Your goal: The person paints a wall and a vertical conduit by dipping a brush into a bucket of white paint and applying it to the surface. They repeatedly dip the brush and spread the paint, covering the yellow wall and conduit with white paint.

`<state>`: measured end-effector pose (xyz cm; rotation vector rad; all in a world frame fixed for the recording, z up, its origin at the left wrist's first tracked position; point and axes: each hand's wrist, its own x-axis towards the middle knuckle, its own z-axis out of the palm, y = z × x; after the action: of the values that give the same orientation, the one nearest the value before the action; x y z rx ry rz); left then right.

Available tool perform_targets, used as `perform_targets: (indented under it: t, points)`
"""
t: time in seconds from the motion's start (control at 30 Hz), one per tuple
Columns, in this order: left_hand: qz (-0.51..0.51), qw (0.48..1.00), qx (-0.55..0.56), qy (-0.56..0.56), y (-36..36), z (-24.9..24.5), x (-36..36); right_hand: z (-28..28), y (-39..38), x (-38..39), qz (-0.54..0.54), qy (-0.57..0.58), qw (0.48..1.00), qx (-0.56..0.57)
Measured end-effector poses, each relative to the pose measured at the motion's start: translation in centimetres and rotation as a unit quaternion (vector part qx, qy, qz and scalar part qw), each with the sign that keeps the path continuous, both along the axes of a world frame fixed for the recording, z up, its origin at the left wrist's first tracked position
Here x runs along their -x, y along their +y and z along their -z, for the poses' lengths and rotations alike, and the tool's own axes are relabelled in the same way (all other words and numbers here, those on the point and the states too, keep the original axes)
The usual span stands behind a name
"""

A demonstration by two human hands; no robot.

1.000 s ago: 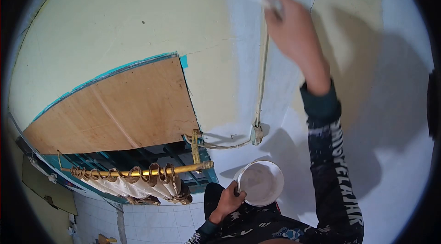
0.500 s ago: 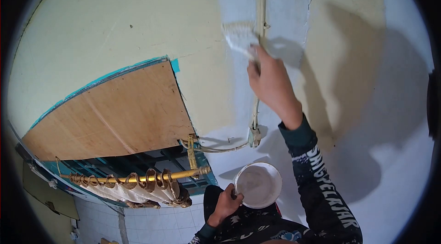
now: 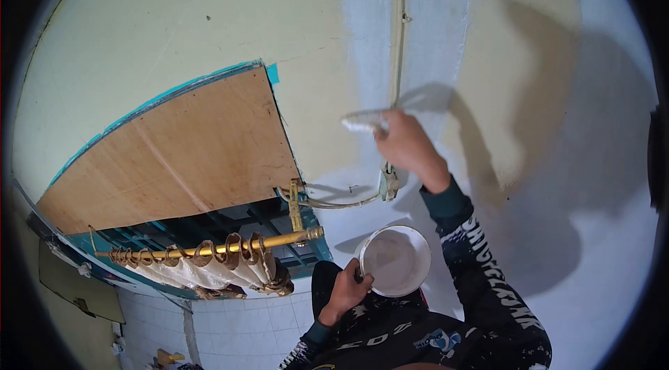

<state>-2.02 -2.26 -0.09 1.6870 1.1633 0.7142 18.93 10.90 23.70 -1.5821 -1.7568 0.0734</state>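
My right hand is closed round the handle of a paintbrush, its white bristle end pointing left and seen nearly edge-on. The brush overlaps the wall, where fresh whitish paint borders older cream paint. Close beside this hand runs a vertical cable conduit. Lower down, my left hand grips a round white paint bucket by its rim, thumb on the inside. Pale paint shows in the bucket, which is tilted toward me in front of my body.
A plywood panel with a teal frame covers the upper window on the left. Below it, a gold curtain rod carries a bunched curtain and juts toward my left hand. Cables run from a wall junction. Tiled floor lies beneath.
My right hand has come down the wall with the paintbrush, which has turned from broadside to nearly edge-on. My left hand still holds the bucket, slightly higher in view.
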Motion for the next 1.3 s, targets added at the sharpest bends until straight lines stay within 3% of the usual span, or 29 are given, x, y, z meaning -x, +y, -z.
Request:
perform_targets:
  t: [0.17,0.3,0.4,0.43,0.47,0.5,0.53,0.6,0.67,0.83,0.97,1.03,1.2,1.3]
  points:
    - [-0.013,1.0,0.002,-0.006,-0.1,-0.6,0.2,-7.6,-0.7,1.4,0.018,0.012,0.996,-0.087]
    - [-0.019,0.999,0.015,-0.024,-0.2,-1.2,0.1,-12.7,0.2,1.1,0.049,-0.021,0.963,-0.266]
    - [-0.02,0.999,0.033,-0.029,-0.1,-0.9,0.2,-17.2,-0.1,1.0,0.053,-0.048,0.946,-0.315]
    - [-0.02,0.998,0.046,-0.04,0.0,-0.7,0.2,-17.7,3.1,-0.6,0.053,-0.047,0.947,-0.314]
    - [-0.02,0.998,0.046,-0.039,0.2,-0.6,0.2,-18.0,7.8,-3.0,0.075,-0.177,0.872,-0.45]
    - [-0.017,0.999,0.033,-0.025,0.4,-0.3,0.3,-18.0,10.4,-4.3,0.095,-0.3,0.762,-0.566]
    - [-0.013,1.0,0.021,-0.01,0.5,-0.1,0.3,-17.5,8.6,-2.6,0.096,-0.299,0.763,-0.565]
    - [-0.011,0.999,0.031,-0.018,0.9,0.4,0.3,-14.1,4.0,1.4,0.047,-0.101,0.901,-0.418]
    - [-0.012,0.999,0.041,-0.03,0.9,0.4,0.1,-8.9,3.9,2.3,0.079,-0.096,0.941,-0.315]
    - [-0.006,0.999,0.032,-0.009,1.1,-1.0,0.2,3.7,2.1,2.8,0.074,-0.102,0.959,-0.252]
    - [-0.004,0.998,0.061,-0.017,1.3,-0.8,0.1,10.6,0.4,3.3,0.094,-0.1,0.981,-0.138]
    - [0.009,1.0,-0.006,0.026,1.3,-0.4,0.1,11.4,-0.3,3.3,0.093,-0.102,0.986,-0.097]
    - [-0.002,0.999,0.038,-0.022,0.7,-0.6,-0.6,13.3,-2.2,1.9,0.034,-0.011,0.998,0.047]
    - [-0.005,0.998,0.04,-0.045,0.1,-0.2,-0.5,14.4,-3.8,0.3,-0.011,0.06,0.997,0.046]
